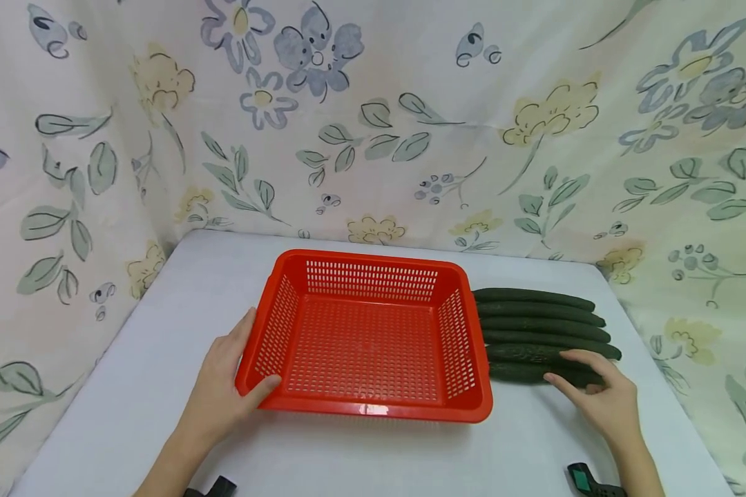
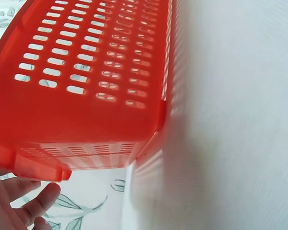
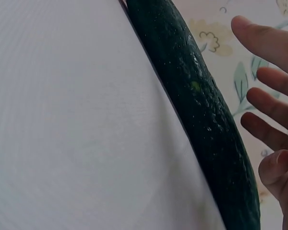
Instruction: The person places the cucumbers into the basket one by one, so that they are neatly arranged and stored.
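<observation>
A red plastic basket (image 1: pixel 363 345) with slotted walls stands on the white table. My left hand (image 1: pixel 226 376) holds it at the front left corner, thumb over the rim and fingers along the outer left side. In the left wrist view, fingertips (image 2: pixel 41 201) show just past the basket's rim (image 2: pixel 43 170). Several long dark green cucumbers (image 1: pixel 541 321) lie side by side at the basket's right. Above the right end of the nearest cucumber (image 3: pixel 197 105) is my right hand (image 1: pixel 603 393), thumb and forefinger spread and holding nothing. The right wrist view shows its fingers (image 3: pixel 273 103) apart from that cucumber.
The white table (image 1: pixel 398 459) is backed and flanked by a flowered cloth (image 1: pixel 373 138). The cucumbers' left ends pass behind the basket's right wall. Black straps (image 1: pixel 590 480) with small devices are on both wrists.
</observation>
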The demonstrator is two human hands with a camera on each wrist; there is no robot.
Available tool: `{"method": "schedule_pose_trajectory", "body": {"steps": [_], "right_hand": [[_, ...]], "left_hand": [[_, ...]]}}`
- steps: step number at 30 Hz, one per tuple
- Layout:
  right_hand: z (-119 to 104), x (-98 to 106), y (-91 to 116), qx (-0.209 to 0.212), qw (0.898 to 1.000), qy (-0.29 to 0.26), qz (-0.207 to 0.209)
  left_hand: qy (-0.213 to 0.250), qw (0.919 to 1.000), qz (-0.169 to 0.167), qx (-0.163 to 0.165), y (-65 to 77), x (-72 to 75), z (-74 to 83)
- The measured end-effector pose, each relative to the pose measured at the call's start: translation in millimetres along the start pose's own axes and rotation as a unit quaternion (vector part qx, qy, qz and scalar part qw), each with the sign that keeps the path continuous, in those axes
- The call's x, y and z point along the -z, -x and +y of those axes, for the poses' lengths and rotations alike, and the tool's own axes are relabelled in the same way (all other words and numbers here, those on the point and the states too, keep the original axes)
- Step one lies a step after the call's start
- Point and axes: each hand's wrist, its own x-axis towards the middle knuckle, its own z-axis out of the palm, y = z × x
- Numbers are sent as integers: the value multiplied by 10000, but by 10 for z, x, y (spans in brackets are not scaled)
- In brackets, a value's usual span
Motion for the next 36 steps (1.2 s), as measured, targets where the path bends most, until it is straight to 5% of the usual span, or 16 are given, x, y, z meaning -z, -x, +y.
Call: {"method": "schedule_pose_trajectory", "body": {"steps": [8, 36], "right_hand": [[56, -54, 12, 231, 9994, 31, -236], [184, 66, 17, 1271, 9813, 1162, -864]], "left_hand": [[157, 9985, -364, 371, 37, -2, -6], [324, 9937, -923, 548, 31, 55, 9]]}}
